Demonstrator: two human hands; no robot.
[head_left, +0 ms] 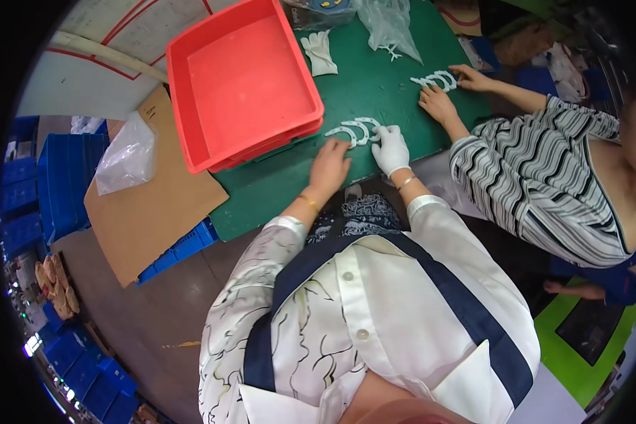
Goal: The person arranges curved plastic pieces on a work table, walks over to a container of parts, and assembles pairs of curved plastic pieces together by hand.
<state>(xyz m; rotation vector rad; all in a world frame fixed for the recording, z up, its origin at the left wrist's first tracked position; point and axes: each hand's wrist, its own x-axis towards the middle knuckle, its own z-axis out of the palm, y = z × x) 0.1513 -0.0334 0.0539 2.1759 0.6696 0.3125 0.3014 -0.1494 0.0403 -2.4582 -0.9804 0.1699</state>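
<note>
On the green table, a joined set of white curved plastic parts (352,129) lies between my two hands. My bare left hand (330,167) has its fingertips at the near left side of the set, with the fingers bent around its edge. My right hand (391,150), in a white glove, pinches the right end of the same set. The undersides of the parts and some of my fingertips are hidden. A similar white curved set (434,80) lies farther right, between the two hands of a co-worker in a striped top (537,184).
Stacked red trays (191,134) stand on the green table (261,194) to the left. Behind lie a white glove (320,53), a clear plastic bag (389,28) and a small white branched piece (391,52). Brown cardboard (131,219) and blue crates (67,180) are at far left.
</note>
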